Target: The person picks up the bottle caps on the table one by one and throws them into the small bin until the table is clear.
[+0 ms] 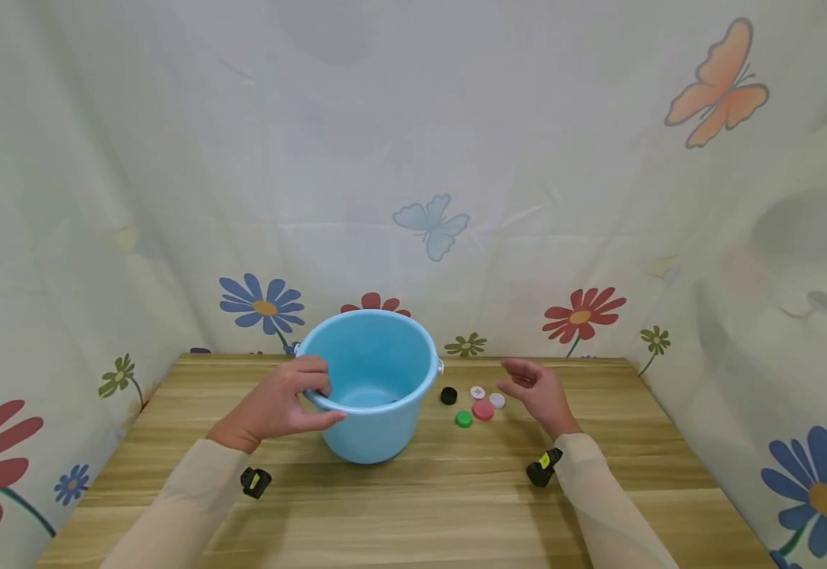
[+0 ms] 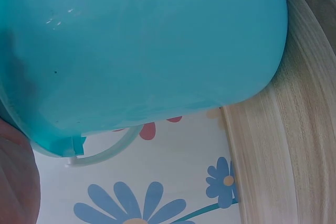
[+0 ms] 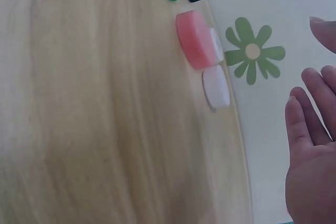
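A light blue plastic bucket (image 1: 374,435) stands upright on the table. My left hand (image 1: 278,405) grips its near left rim, with the fingers inside and the thumb outside. In the left wrist view the bucket wall (image 2: 157,51) fills most of the picture. Right of the bucket lie several bottle caps: a black cap (image 1: 448,396), a green cap (image 1: 464,419), a pink cap (image 1: 482,409) and two white caps (image 1: 497,401). My right hand (image 1: 541,399) hovers just right of them, holding nothing, its fingers relaxed and apart from the thumb (image 3: 324,34).
The wood-grain table (image 1: 356,514) ends at a pale curtain (image 1: 314,158) printed with flowers and butterflies, which hangs behind and on both sides. Small black devices (image 1: 255,482) sit at both wrists. The bucket's pale handle (image 2: 113,148) hangs along its far side.
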